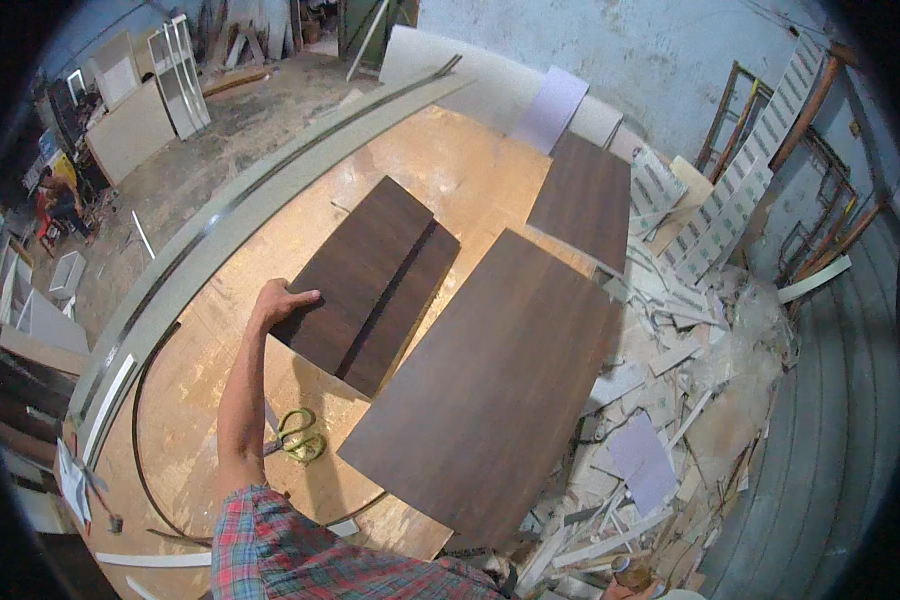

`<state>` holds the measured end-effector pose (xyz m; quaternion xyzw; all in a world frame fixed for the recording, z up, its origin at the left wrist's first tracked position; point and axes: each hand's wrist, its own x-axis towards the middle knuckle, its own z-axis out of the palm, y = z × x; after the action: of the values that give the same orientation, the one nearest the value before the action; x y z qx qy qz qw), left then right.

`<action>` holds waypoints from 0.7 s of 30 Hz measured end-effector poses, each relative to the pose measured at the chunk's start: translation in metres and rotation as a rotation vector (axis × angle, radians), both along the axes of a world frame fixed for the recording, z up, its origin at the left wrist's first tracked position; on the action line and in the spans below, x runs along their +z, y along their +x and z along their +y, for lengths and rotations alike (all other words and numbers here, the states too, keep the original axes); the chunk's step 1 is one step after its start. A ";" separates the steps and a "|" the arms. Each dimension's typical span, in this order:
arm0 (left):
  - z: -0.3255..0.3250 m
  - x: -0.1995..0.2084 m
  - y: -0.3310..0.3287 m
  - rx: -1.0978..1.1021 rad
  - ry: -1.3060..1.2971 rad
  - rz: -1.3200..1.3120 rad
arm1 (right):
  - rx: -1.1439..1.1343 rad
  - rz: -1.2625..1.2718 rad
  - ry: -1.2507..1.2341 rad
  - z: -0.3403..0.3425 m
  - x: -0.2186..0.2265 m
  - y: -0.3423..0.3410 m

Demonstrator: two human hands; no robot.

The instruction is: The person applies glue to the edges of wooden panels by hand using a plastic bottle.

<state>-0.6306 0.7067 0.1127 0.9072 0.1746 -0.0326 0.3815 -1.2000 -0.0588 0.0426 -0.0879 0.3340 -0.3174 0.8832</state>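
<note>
My left hand (279, 302) grips the near left corner of a dark brown wood-grain panel (355, 265), thumb on top. A black lengthwise line sets off a narrower brown strip (402, 310) along the panel's right side; whether it is a separate piece I cannot tell. To the right lies a larger dark brown board (490, 385). Scissors with yellow-green handles (302, 437) rest on the wooden tabletop (205, 400), near my left forearm. At the lower edge, my right hand (634, 588) is partly cut off, its fingers closed around a small, brownish round thing.
Another brown board (585, 195) and a lilac sheet (552, 108) lie at the table's far end. Long grey strips (240, 195) run along its left edge. Offcuts and scraps (660, 440) pile up on the right. Farther left, a person (62, 203) sits.
</note>
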 end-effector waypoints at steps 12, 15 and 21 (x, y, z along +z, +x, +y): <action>-0.035 0.218 -0.189 0.094 0.651 -0.374 | -0.053 0.169 -0.297 -0.004 -0.039 0.015; -0.024 0.239 -0.324 0.245 0.615 -0.371 | -0.041 0.236 -0.228 0.005 -0.047 -0.001; -0.069 0.215 -0.652 0.605 0.364 -0.495 | 0.199 0.196 -0.221 -0.034 -0.102 -0.075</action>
<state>-1.2824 0.6372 0.3278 0.8481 0.3387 0.3306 0.2381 -1.2750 -0.0928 -0.0595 -0.2476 0.3714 -0.2530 0.8583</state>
